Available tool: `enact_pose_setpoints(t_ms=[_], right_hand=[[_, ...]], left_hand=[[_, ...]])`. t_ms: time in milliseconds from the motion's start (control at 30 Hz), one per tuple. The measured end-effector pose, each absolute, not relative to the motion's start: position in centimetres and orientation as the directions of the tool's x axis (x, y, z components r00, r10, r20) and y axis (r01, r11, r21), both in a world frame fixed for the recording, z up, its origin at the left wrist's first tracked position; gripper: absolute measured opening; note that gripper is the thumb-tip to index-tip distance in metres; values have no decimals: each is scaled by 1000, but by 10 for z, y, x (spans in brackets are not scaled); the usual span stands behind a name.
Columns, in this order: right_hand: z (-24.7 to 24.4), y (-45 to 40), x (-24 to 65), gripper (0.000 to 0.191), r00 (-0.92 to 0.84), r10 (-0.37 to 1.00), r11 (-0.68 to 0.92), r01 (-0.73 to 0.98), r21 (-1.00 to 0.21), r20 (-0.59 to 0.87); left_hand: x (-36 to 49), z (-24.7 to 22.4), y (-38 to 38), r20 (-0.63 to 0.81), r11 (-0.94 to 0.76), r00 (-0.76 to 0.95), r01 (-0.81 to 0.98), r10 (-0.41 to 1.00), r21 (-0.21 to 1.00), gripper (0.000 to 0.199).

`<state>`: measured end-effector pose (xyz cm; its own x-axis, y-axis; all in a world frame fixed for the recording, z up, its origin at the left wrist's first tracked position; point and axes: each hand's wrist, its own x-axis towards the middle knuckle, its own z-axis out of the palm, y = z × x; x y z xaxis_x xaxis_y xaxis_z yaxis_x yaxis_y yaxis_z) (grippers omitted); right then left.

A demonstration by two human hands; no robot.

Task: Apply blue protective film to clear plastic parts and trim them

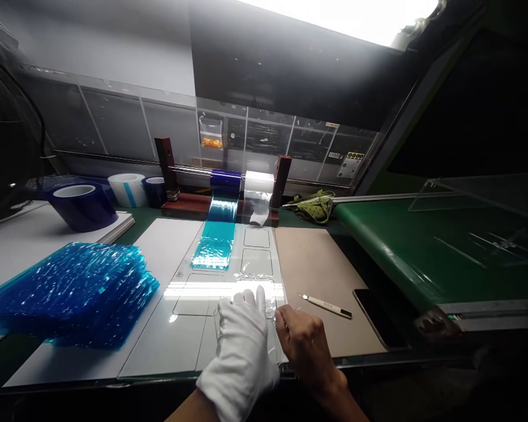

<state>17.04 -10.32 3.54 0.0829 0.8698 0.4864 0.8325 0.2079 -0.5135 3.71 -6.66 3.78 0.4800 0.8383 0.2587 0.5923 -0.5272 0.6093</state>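
Note:
My left hand (pixel 244 337), in a white glove, lies over clear film on a glass-like sheet (pixel 158 343) marked with dark rectangular outlines. Just to its right is my bare right hand (pixel 301 337), its fingers curled together at the edge of crinkled clear film (pixel 275 346). What either hand grips is hard to make out. A blue film strip (pixel 215 243) runs from a blue roll (pixel 225 182) down onto the sheet. Beside that roll, a clear film roll (pixel 259 184) hangs on the same rod. A cutter pen (pixel 325 305) rests right of my right hand.
Stacked blue film pieces (pixel 74 293) lie at the left, with a large blue roll (pixel 83 205) and a white roll (pixel 127 189) behind. A phone (pixel 376 316) lies on brown board (pixel 317 258). A green belt surface (pixel 405 252) is at the right.

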Motion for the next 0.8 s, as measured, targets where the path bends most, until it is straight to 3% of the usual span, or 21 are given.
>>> enact_pose_setpoints(t_ms=[67, 167, 233, 300, 400, 467, 533, 600, 700, 767, 800], right_hand=[[38, -105, 176, 37, 124, 886, 196, 774, -602, 448], [40, -104, 182, 39, 168, 970, 111, 335, -936, 175], [40, -103, 183, 44, 103, 994, 19, 56, -998, 24], [42, -102, 183, 46, 80, 997, -4, 11, -1000, -3], [48, -106, 184, 41, 163, 985, 24, 217, -976, 61], [54, -109, 185, 36, 184, 971, 32, 530, -847, 152], [57, -111, 187, 35, 121, 976, 35, 729, -683, 180], [59, -112, 191, 35, 23, 993, 60, 744, -665, 116], [62, -118, 204, 34, -91, 996, 82, 684, -725, 27], [66, -131, 216, 33, 8, 996, 58, 665, -745, 85], [68, -140, 223, 32, 145, 972, 44, 665, -745, 187]], left_hand=[[33, 38, -66, 266, -574, 514, 659, 815, 487, 97], [27, 26, -70, 401, -657, 528, 512, 748, 553, 112], [27, 13, -73, 510, -691, 482, 354, 712, 630, 123], [30, 3, -75, 540, -684, 439, 299, 718, 665, 125], [31, 5, -74, 465, -661, 472, 478, 749, 579, 120], [27, 16, -71, 382, -650, 526, 616, 760, 445, 114], [20, 27, -69, 283, -637, 571, 685, 771, 354, 110], [14, 34, -69, 205, -669, 641, 673, 740, 315, 106], [12, 33, -73, 189, -751, 729, 614, 658, 243, 84], [15, 24, -77, 201, -746, 720, 626, 664, 226, 76], [16, 18, -78, 217, -727, 695, 638, 685, 252, 80]])
